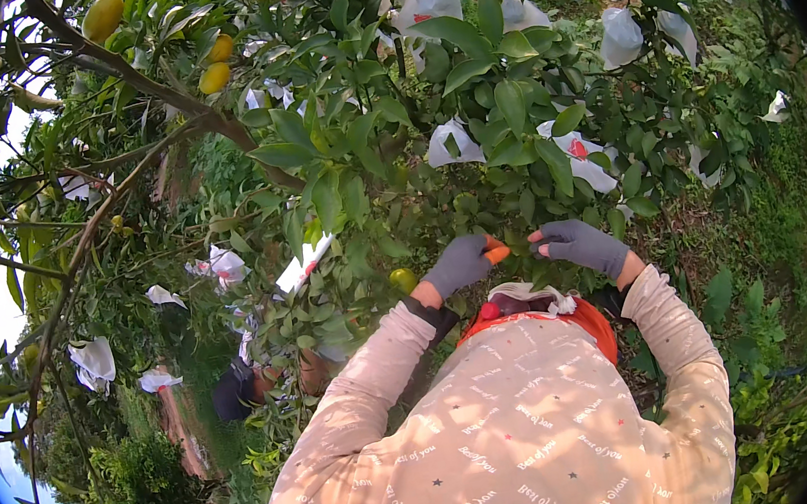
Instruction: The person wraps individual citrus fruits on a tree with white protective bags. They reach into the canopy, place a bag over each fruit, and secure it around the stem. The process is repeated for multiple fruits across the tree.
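My left hand, in a grey glove with orange at the fingertips, reaches into the leaves of a citrus tree. Facing it across a small gap is my right hand, in a grey glove with bare fingertips, thumb and finger close together at the foliage. Whether either hand pinches a leaf or twig cannot be made out. A green-yellow citrus fruit hangs just left of my left wrist. At my waist, beneath the hands, are an orange bag, whitish cloth and a small red round object.
White fruit bags hang among the branches, one long bag left of my hands. A thick branch crosses the upper left, near yellow fruits. Another person in a dark cap is partly hidden by foliage at left.
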